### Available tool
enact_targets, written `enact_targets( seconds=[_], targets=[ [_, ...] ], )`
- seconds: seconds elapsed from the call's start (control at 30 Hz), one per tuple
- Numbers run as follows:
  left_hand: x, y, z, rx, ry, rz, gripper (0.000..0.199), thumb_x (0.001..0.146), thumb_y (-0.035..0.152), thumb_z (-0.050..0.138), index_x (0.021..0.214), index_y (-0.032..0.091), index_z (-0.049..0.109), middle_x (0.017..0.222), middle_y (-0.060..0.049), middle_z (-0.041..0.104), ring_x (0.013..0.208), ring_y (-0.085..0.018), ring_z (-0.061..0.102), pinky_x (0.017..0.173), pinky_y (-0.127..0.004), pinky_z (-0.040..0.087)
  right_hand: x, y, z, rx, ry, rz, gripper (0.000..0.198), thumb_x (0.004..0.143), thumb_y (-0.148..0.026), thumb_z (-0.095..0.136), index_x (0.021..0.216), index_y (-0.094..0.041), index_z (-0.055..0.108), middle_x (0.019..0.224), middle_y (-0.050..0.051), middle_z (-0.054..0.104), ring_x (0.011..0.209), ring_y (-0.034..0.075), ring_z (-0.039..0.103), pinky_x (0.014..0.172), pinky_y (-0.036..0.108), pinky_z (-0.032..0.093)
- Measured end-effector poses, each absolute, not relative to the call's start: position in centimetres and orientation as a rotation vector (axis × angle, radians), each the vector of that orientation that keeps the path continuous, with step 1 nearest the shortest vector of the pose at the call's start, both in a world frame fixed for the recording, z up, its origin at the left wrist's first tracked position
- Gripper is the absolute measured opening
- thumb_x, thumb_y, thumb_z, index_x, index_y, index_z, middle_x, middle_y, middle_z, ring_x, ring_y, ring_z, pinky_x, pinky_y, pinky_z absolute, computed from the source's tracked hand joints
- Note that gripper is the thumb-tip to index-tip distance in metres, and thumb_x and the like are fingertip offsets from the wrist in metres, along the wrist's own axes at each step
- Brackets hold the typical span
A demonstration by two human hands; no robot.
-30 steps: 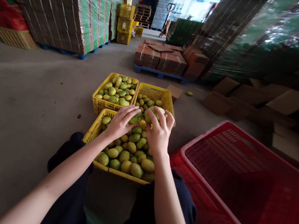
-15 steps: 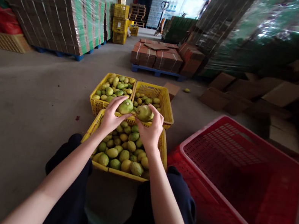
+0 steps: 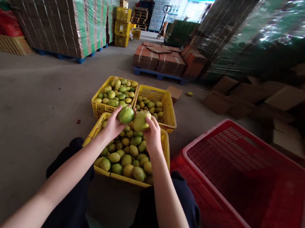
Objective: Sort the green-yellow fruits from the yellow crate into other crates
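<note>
My left hand (image 3: 113,124) is closed round a green lemon (image 3: 126,115). My right hand (image 3: 153,133) grips a paler, yellow-green lemon (image 3: 141,121) beside it. Both fruits are held up side by side, close together, above the far end of the near yellow crate (image 3: 129,180). That crate is full of green and yellow lemons (image 3: 126,160). Just beyond my hands stand two more yellow crates: the left one (image 3: 97,110) is heaped with lemons, the right one (image 3: 170,113) holds a lower layer. Some fingertips are hidden behind the fruit.
A large red crate (image 3: 234,183) stands close on my right. Flattened cardboard (image 3: 287,102) lies beyond it, and one stray lemon (image 3: 189,94) is on the floor. Strapped cardboard bundles (image 3: 159,60) sit on a blue pallet ahead. A tall wrapped stack (image 3: 79,10) rises at left.
Both lemons have been turned in my fingers and brought slightly nearer to me. The right one now shows a paler side. The crates stay where they were.
</note>
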State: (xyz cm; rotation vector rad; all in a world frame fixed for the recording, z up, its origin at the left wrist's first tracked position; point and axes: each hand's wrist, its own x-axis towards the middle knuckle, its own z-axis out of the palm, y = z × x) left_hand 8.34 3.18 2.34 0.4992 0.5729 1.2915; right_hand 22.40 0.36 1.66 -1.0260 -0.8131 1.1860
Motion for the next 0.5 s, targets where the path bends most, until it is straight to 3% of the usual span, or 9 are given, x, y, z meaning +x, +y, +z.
enact_targets(
  seconds=[0.13,0.27,0.4,0.5],
  targets=[
    [8.6,2.8,2.3,0.417,0.568,1.243,0.03,0.091,0.038,0.053,0.101,0.015,0.071,0.102,-0.011,0.077,0.117,-0.027,0.068,0.103,-0.041,0.054,21.2,0.6,0.4,-1.03,-0.767,1.185,0.04,0.07,-0.059,0.072,0.088,-0.023,0.072,0.098,0.001,0.076,0.106,0.027,0.066,0.086,0.035,0.054],
    [8.5,2.8,1.9,0.341,0.576,1.246,0.033,0.085,0.034,0.058,0.109,0.016,0.07,0.109,-0.012,0.076,0.114,-0.028,0.069,0.101,-0.043,0.055,20.3,0.7,-0.1,-0.992,-0.792,1.197,0.041,0.069,-0.061,0.071,0.077,-0.021,0.071,0.088,0.001,0.076,0.101,0.026,0.068,0.092,0.035,0.053],
    [8.4,3.1,1.2,0.15,0.598,1.297,0.033,0.082,0.025,0.055,0.109,0.015,0.07,0.101,-0.011,0.077,0.109,-0.026,0.072,0.094,-0.037,0.058,20.4,1.0,-0.4,-1.072,-0.714,1.217,0.046,0.07,-0.065,0.069,0.08,-0.021,0.069,0.086,0.002,0.075,0.094,0.025,0.069,0.087,0.035,0.055],
    [8.4,3.0,1.1,0.098,0.576,1.357,0.034,0.079,0.025,0.054,0.109,0.019,0.071,0.101,-0.009,0.076,0.111,-0.026,0.071,0.089,-0.036,0.059,21.1,1.5,-0.8,-1.217,-0.656,1.021,0.05,0.072,-0.067,0.065,0.09,-0.021,0.068,0.095,0.005,0.074,0.099,0.026,0.067,0.09,0.037,0.053]
  ],
)
